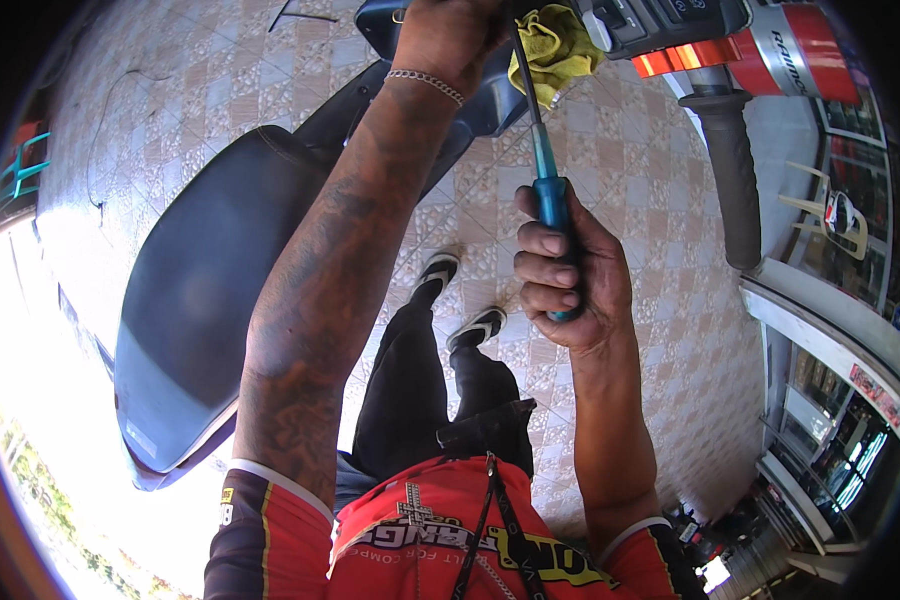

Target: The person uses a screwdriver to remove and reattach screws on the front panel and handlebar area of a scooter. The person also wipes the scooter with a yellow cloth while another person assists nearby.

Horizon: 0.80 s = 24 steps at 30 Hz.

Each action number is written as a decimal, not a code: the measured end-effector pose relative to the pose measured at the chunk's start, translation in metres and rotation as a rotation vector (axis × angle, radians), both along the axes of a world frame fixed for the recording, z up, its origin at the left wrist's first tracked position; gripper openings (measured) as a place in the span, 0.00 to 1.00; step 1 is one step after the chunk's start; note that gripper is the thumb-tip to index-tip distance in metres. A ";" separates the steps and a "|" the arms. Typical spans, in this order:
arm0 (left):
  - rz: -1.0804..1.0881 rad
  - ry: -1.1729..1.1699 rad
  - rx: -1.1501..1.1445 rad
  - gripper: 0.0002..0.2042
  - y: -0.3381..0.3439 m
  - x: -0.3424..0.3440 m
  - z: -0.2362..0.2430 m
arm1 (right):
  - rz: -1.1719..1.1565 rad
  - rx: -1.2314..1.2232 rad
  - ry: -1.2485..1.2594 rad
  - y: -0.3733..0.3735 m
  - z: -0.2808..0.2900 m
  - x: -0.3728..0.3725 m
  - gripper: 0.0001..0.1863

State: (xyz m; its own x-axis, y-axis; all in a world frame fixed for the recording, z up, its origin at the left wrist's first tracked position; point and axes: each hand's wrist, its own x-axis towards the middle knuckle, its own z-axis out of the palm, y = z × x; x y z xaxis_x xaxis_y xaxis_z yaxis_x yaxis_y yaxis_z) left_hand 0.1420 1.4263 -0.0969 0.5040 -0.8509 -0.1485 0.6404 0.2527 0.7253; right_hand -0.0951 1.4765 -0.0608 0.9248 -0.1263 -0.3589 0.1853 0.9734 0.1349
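My right hand [595, 265] is wrapped round the teal handle of a screwdriver [552, 210], whose long dark shaft points up and away toward the scooter's front. At the top edge, my left hand [453, 35] reaches over the dark scooter bodywork [495, 100]; its fingers are cut off or hidden, so what it touches cannot be seen. A crumpled yellow cloth [562, 55] lies just behind the shaft, between my left hand and the black handlebar switch block [660, 20]. Right of that, a black rubber handlebar grip [732, 180] hangs toward me below an orange collar [688, 58].
The long dark scooter seat [210, 280] fills the left, beneath my left arm. A red and silver cylinder [795, 50] sits at upper right. Glass-fronted display cases [840, 430] and a pale chair [845, 235] stand along the right. Patterned tiles [670, 330] cover the floor.
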 end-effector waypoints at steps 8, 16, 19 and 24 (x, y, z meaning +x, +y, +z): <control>-0.013 0.095 -0.063 0.14 -0.007 -0.002 -0.001 | -0.057 -0.352 0.419 0.006 0.022 -0.005 0.14; -0.045 0.071 -0.067 0.13 -0.006 0.001 0.003 | 0.003 -0.113 -0.049 -0.005 0.005 0.002 0.25; -0.071 0.109 -0.109 0.13 -0.007 0.002 0.002 | -0.025 -0.115 0.043 -0.006 0.006 0.001 0.26; -0.103 0.129 -0.151 0.13 -0.008 0.004 -0.001 | -0.124 -0.944 0.767 0.020 0.036 0.008 0.21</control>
